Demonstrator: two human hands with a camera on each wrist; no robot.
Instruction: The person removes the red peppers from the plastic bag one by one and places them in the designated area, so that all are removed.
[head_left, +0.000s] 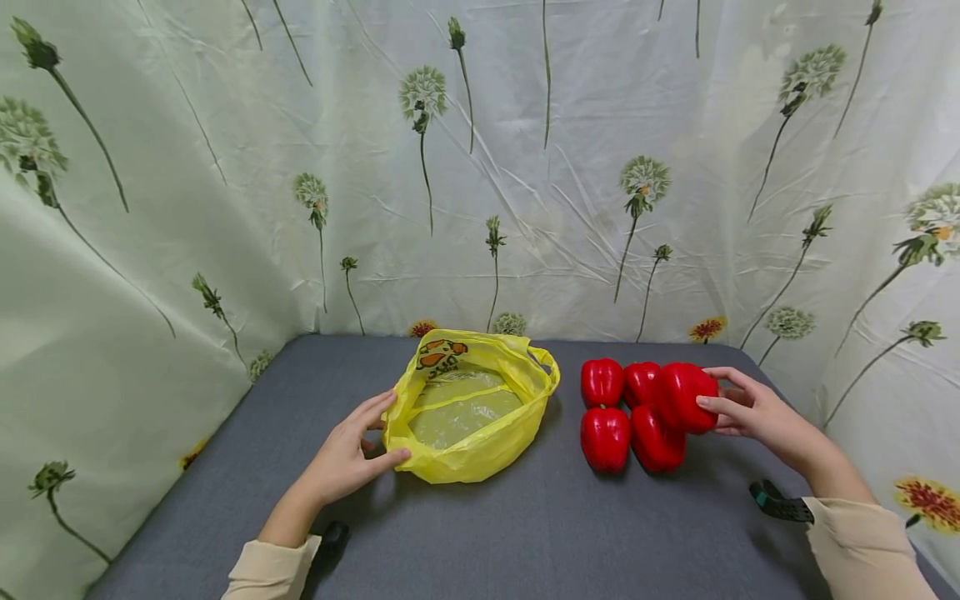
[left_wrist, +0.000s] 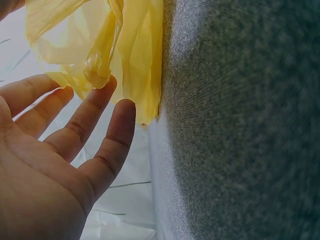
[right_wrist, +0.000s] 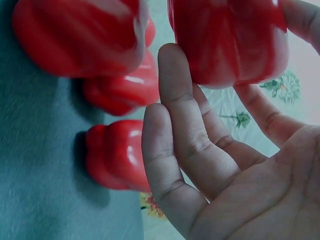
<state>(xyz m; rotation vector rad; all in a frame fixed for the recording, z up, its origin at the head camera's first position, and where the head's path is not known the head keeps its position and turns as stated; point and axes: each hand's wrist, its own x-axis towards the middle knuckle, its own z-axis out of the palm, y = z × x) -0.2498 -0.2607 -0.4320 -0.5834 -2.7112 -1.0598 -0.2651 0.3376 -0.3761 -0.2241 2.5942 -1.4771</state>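
Note:
In the head view, a red bell pepper is held up above the table by my right hand, thumb on the near side and fingers on the far side. The right wrist view shows the held pepper between thumb and fingers, its base towards the palm. Several more red bell peppers lie close together beneath and left of it. My left hand rests against the left side of a yellow plastic bag, whose mouth is spread wide. Extended fingertips touch the bag's crumpled film in the left wrist view.
A dark grey table bears the bag and peppers. Behind it and along both sides hangs a pale curtain printed with dandelions. The bag's loop handle stands up on its right, towards the peppers.

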